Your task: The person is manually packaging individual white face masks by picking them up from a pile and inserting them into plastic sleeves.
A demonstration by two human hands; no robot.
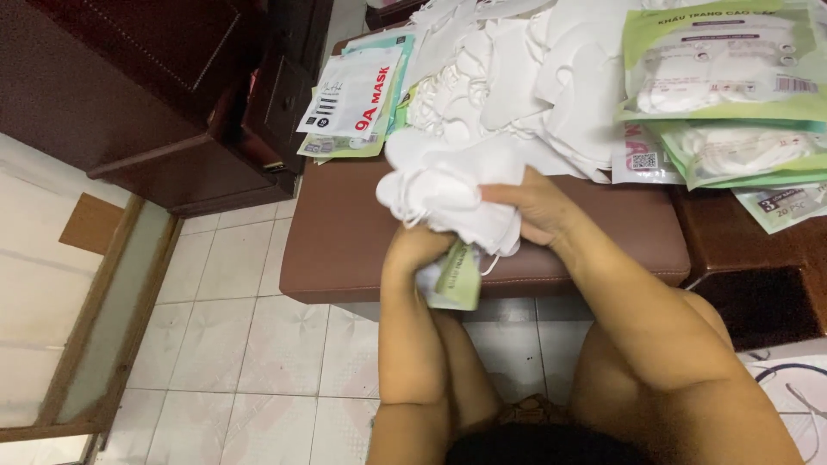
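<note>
Right hand (536, 207) clamped shut over a soft bundle of white fabric face masks (448, 196), pressing it down at the front edge of the brown padded leather bench (345, 232). Left hand (419, 251) closed underneath, gripping a small green-and-clear plastic pouch (457, 277), with the bundle sitting at its mouth (masks look only partly in; how deep, cannot tell).

Progress judged from layout: several filled green-edged mask packets (719, 60) already stacked at the far right of the bench, so some packing seems done. A big loose heap of white masks (525, 77) sits unpacked mid-bench, just behind the hands, so plenty looks left. A fan of flat empty-looking pouches with white fronts (353, 99) lies at the far left, near the dark wooden cabinet (172, 95). Pale tiled floor (250, 344) below.
</note>
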